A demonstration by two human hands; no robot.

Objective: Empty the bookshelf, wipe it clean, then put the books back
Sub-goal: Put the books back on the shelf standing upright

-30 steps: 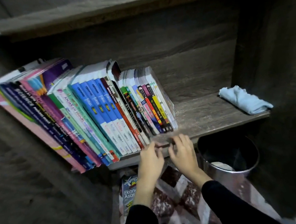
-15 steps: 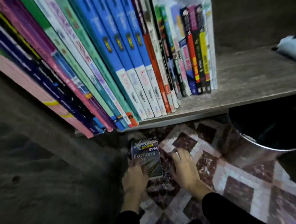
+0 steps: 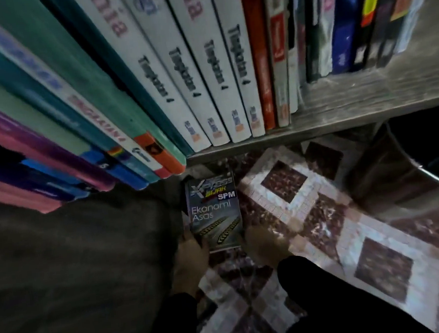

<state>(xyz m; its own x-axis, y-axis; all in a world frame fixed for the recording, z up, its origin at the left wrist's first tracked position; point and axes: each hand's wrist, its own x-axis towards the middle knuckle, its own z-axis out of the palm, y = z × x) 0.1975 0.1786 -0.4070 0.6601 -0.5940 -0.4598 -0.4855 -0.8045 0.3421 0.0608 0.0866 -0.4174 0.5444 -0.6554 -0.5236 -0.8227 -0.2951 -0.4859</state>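
A dark book titled "Ekonomi Asas" (image 3: pixel 213 215) lies on the patterned floor below the shelf. My left hand (image 3: pixel 191 257) grips its lower left edge and my right hand (image 3: pixel 263 245) holds its lower right corner. Above them a row of books (image 3: pixel 150 73) leans to the left on the grey wooden shelf (image 3: pixel 367 98); white, teal, pink and red spines fill the top of the view. The cloth is out of view.
A metal bin (image 3: pixel 415 174) stands on the floor at the right, under the shelf. A dark side panel (image 3: pixel 62 275) of the bookcase closes off the left. The tiled floor (image 3: pixel 382 258) stretches toward the lower right.
My head has dropped closer to the floor. Both hands went from the shelf's front edge down to the book on the floor and now hold it at both sides.
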